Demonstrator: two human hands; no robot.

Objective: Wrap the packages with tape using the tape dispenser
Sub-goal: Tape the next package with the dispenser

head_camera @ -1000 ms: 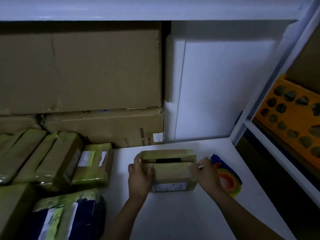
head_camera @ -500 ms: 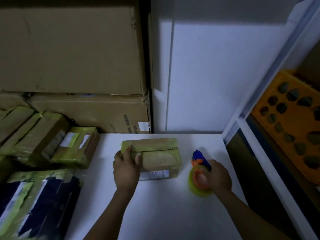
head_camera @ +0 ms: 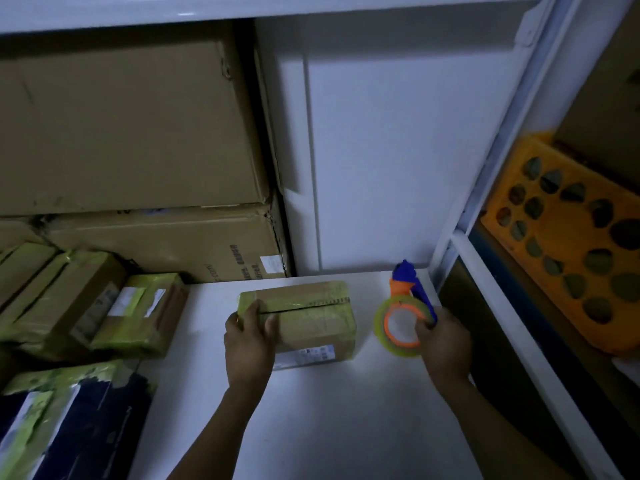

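Right grip (head_camera: 445, 344) has moved off the right end of the package (head_camera: 311, 317) and now curls round the tape dispenser (head_camera: 401, 304), held just right of it at centre right of the frame. Left grip (head_camera: 247, 344) holds the package's left end, fingers curled over the top edge. The package rests on the white counter (head_camera: 329, 410), centre frame. Taped parcels (head_camera: 138, 313) lie at lower left.

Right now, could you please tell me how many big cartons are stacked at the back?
2: the upper carton rests on the lower carton, at back left; more may be hidden beyond the left edge.
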